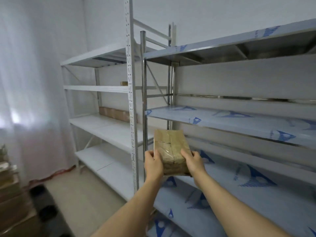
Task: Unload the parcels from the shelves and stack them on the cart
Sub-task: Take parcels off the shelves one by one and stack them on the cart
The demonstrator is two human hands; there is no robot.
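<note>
A small brown parcel [171,149] wrapped in clear tape is held in the air in front of the shelves, tilted away from me. My left hand [152,164] grips its left side and my right hand [194,160] grips its right side. Behind it stands a steel shelf unit [239,124] covered in blue-printed film, with nothing on the boards I can see. On the white shelf unit [106,124] to the left lie a long brown parcel [116,114] and, one board higher, a small brown parcel [124,83]. Stacked parcels [8,189] sit at the far left edge, on what may be the cart.
A white curtain [30,82] hangs along the left wall. An orange cable [56,173] runs along the floor below it. A black cart edge or wheels [44,206] show beside the stacked parcels. Bare floor lies between the stack and the shelves.
</note>
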